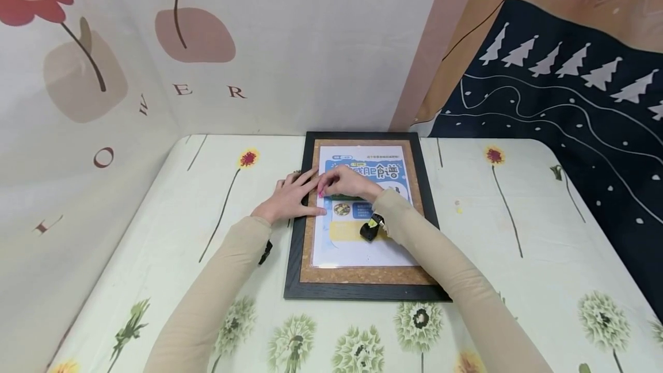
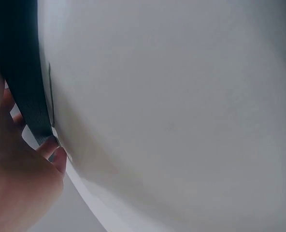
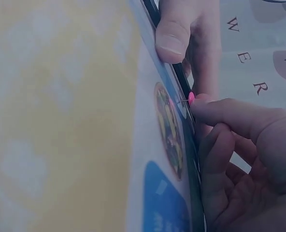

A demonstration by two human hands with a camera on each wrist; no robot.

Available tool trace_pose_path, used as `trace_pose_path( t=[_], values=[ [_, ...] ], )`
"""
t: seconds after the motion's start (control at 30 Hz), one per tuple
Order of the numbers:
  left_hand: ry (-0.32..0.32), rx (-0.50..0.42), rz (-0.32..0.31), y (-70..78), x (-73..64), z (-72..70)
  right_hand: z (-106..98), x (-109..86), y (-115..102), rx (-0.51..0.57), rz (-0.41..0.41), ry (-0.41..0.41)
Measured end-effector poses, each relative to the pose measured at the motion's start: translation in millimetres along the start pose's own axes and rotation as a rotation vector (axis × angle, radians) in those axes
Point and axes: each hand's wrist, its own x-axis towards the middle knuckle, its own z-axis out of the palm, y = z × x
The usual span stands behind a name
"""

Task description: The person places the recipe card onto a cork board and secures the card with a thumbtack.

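On the cork board (image 1: 342,275), inside its black frame (image 1: 362,292), a printed sheet (image 1: 357,253) is already laid flat, and its left edge is steadied by the left hand (image 1: 291,197), whose fingers are spread apart over edge and frame. At that same edge, a pink push pin (image 3: 191,98) is pinched in the fingertips of the right hand (image 1: 349,182), needle toward the sheet. As bare needle can be seen below the head, the fastening is judged only begun, the pin not yet pushed home; whether its tip has entered cannot be told.
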Motion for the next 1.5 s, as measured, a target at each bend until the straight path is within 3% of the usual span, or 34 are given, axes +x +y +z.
trace_pose_path(
  t=[0.93, 1.5],
  values=[
    [-0.006, 0.002, 0.001, -0.8, 0.2, 0.2, -0.5, 2.4, -0.9, -0.134, 0.034, 0.005],
    [-0.007, -0.016, 0.0, 0.4, -0.3, -0.7, 0.1, -1.5, -7.9, -0.134, 0.038, 0.009]
  ],
)
